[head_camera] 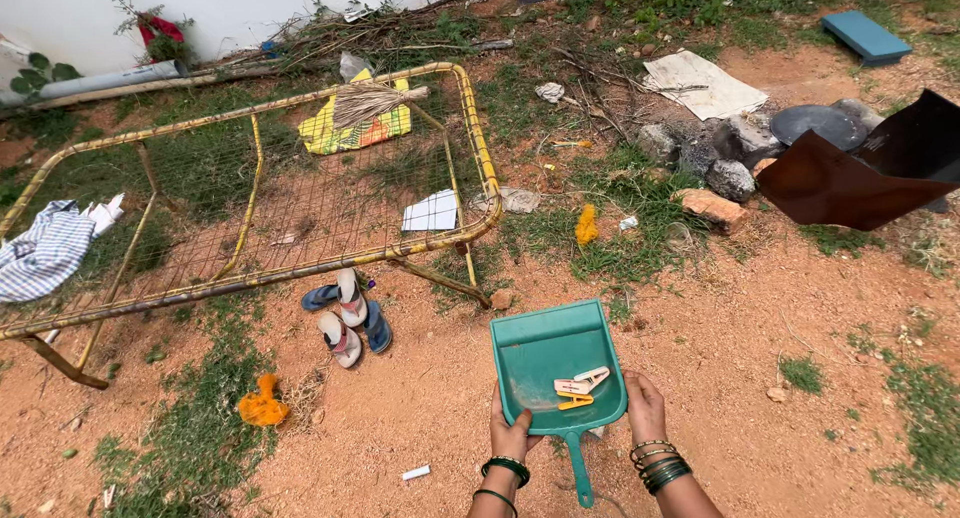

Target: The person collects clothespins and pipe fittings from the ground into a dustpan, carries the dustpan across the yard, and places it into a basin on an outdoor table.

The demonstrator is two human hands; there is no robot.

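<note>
A teal dustpan [548, 353] carrying several clothes pegs [580, 386] is held level at 6 o'clock, low over bare red soil. The left hand [509, 433] and right hand [645, 406] are clamped on its rear corners, fingers closed round the rim. Sandals [345, 320] lie at 9 o'clock beside a yellow wire frame [250, 178].

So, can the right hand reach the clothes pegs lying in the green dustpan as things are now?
Probably yes. The right hand grips the rim of the green dustpan, and the clothes pegs lie uncovered just beside it. But both hands hold the pan, so the left hand would have to carry it alone.
</note>
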